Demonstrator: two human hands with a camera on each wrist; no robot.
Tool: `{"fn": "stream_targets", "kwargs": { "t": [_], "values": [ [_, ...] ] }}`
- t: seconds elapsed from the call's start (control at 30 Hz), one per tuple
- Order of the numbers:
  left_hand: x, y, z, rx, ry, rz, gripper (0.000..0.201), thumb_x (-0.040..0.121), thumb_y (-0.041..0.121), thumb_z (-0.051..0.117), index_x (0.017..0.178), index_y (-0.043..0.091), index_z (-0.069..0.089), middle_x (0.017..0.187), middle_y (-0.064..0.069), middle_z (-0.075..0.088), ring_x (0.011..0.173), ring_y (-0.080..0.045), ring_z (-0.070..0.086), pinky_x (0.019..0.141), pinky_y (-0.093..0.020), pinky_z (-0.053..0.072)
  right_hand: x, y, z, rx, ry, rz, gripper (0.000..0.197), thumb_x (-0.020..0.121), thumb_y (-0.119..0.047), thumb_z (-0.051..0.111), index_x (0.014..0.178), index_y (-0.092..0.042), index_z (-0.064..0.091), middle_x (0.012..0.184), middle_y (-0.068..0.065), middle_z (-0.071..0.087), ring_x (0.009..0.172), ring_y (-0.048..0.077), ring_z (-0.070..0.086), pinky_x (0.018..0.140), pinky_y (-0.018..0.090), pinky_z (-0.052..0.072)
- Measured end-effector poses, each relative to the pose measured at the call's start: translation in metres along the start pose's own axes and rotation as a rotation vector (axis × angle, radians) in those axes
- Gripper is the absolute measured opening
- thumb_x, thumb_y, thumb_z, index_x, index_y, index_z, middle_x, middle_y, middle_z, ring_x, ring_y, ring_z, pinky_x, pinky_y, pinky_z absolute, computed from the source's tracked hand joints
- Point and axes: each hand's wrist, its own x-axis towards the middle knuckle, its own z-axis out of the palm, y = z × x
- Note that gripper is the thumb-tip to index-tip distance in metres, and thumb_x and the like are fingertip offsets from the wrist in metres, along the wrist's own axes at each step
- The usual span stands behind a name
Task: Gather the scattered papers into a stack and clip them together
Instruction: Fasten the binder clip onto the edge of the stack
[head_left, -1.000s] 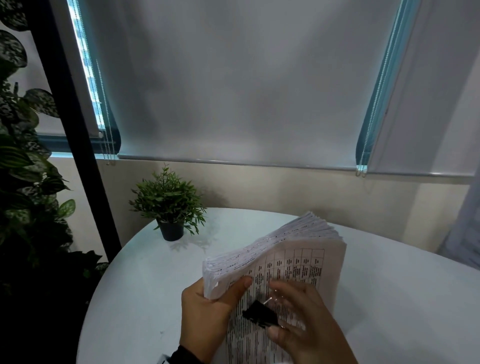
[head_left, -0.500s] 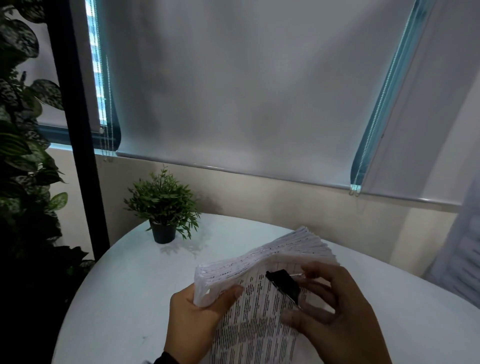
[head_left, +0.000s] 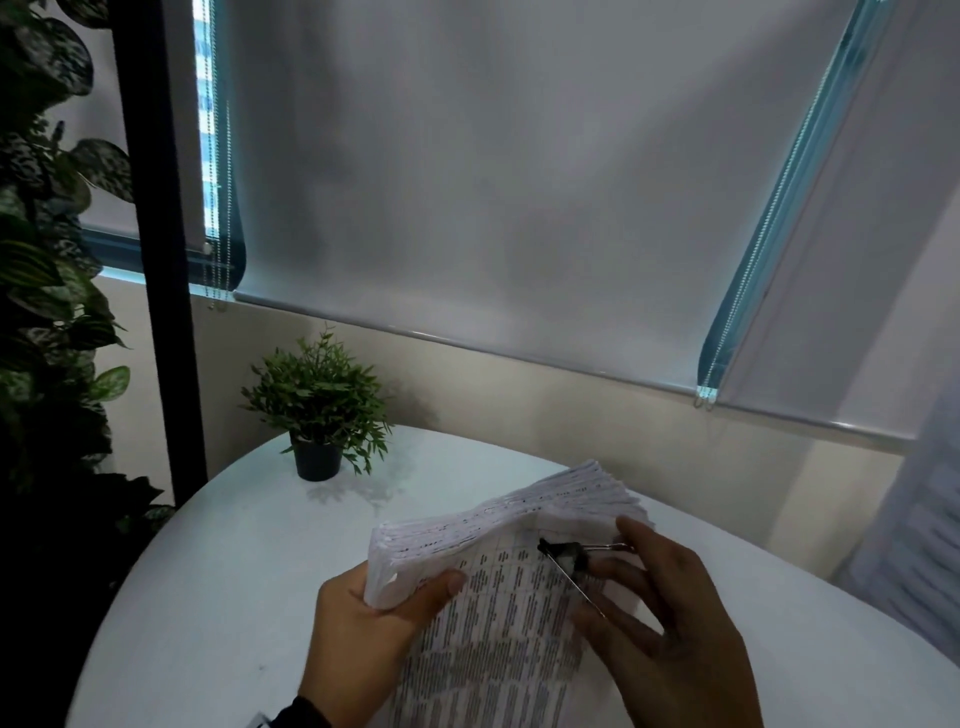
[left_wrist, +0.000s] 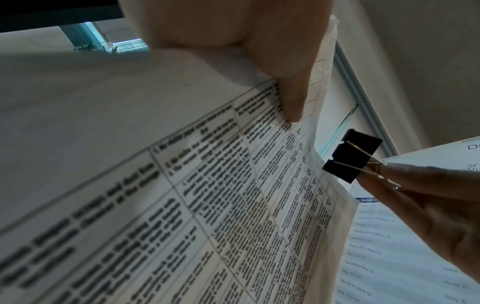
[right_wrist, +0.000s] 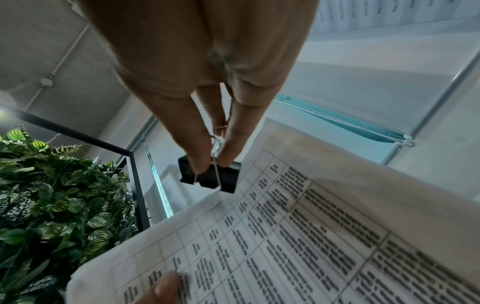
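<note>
Here, your left hand (head_left: 363, 618) grips the paper stack (head_left: 498, 587) above the table (head_left: 218, 571) | right hand (head_left: 670, 623) pinches the binder clip (head_left: 563, 553) at its top edge | risk: thick, fanned sheets may slip out

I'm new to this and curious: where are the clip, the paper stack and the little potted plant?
binder clip (right_wrist: 209, 176), right wrist view, black body.
paper stack (head_left: 498, 613), head view, printed top sheet.
potted plant (head_left: 318, 460), head view, dark pot.
</note>
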Motion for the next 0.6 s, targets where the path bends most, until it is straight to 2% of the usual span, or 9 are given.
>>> {"fn": "stream_targets", "kwargs": {
  "t": [0.07,0.1,0.13,0.2,0.23,0.27,0.37,0.5,0.6],
  "values": [
    [0.000,0.000,0.001,-0.028,0.015,-0.001,0.034,0.061,-0.006,0.079,0.052,0.026,0.074,0.067,0.002,0.075,0.060,-0.008,0.071,0.050,-0.012,0.051,0.004,-0.007,-0.005,0.062,-0.005,-0.010,0.058,0.045,-0.042,0.091,0.094,-0.056,0.063,0.102,-0.019,0.060,0.092,0.001,0.067,0.071,0.016,0.056],
    [0.000,0.000,0.002,-0.036,0.016,0.000,0.035,0.061,-0.007,0.079,0.052,0.027,0.075,0.066,0.003,0.075,0.060,-0.008,0.071,0.049,-0.012,0.050,0.005,-0.008,-0.008,0.054,0.003,-0.024,0.059,0.040,-0.054,0.088,0.094,-0.053,0.064,0.101,-0.018,0.061,0.093,0.001,0.067,0.073,0.015,0.055],
    [0.000,0.001,0.002,-0.034,0.012,0.002,0.036,0.061,-0.006,0.079,0.052,0.029,0.075,0.067,0.003,0.075,0.060,-0.007,0.071,0.050,-0.011,0.050,0.006,-0.005,-0.012,0.012,0.016,-0.049,0.059,0.042,-0.048,0.090,0.094,-0.053,0.064,0.100,-0.018,0.062,0.093,0.000,0.066,0.075,0.014,0.055],
    [0.000,0.000,0.002,-0.012,0.004,0.017,0.036,0.061,-0.004,0.080,0.053,0.031,0.075,0.068,0.004,0.075,0.060,-0.006,0.070,0.051,-0.011,0.049,0.009,0.003,-0.019,-0.154,0.036,-0.117,0.072,0.053,-0.005,0.090,0.094,-0.058,0.061,0.094,-0.015,0.064,0.090,0.001,0.066,0.077,0.013,0.053],
    [-0.001,-0.001,0.001,-0.006,0.003,0.022,0.033,0.061,-0.004,0.080,0.054,0.029,0.076,0.069,0.003,0.075,0.060,-0.006,0.070,0.051,-0.011,0.049,0.010,0.005,-0.021,-0.234,0.033,-0.152,0.081,0.055,0.007,0.085,0.095,-0.058,0.059,0.091,-0.014,0.065,0.087,0.002,0.066,0.077,0.012,0.053],
    [-0.001,-0.002,0.000,-0.005,0.001,0.026,0.031,0.062,-0.004,0.080,0.055,0.026,0.076,0.069,0.003,0.075,0.060,-0.006,0.070,0.051,-0.011,0.050,0.011,0.005,-0.022,-0.294,0.023,-0.186,0.082,0.056,0.011,0.082,0.096,-0.056,0.058,0.088,-0.014,0.064,0.084,0.003,0.065,0.076,0.012,0.051],
    [-0.001,-0.003,-0.001,-0.003,-0.010,0.027,0.027,0.063,-0.003,0.080,0.060,0.023,0.076,0.071,0.002,0.076,0.061,-0.007,0.070,0.053,-0.013,0.051,0.021,-0.004,-0.018,-0.358,-0.024,-0.268,0.067,0.059,0.003,0.083,0.095,-0.047,0.056,0.082,-0.014,0.060,0.080,0.002,0.061,0.074,0.006,0.045],
    [-0.001,-0.006,-0.003,-0.010,-0.015,0.025,0.024,0.062,-0.001,0.081,0.064,0.023,0.078,0.074,0.000,0.076,0.064,-0.008,0.071,0.055,-0.014,0.052,0.044,-0.025,-0.014,-0.422,-0.107,-0.418,0.032,0.071,-0.030,0.069,0.095,-0.045,0.053,0.080,-0.016,0.052,0.078,-0.005,0.054,0.069,0.000,0.039],
    [-0.001,-0.007,-0.003,0.003,-0.022,0.029,0.025,0.060,0.004,0.082,0.068,0.027,0.079,0.073,-0.001,0.076,0.063,-0.008,0.070,0.056,-0.016,0.052,0.059,-0.034,-0.013,-0.469,-0.187,-0.527,0.017,0.076,-0.031,0.060,0.091,-0.030,0.053,0.075,-0.017,0.046,0.073,-0.003,0.051,0.066,0.000,0.037]
  ]
}}
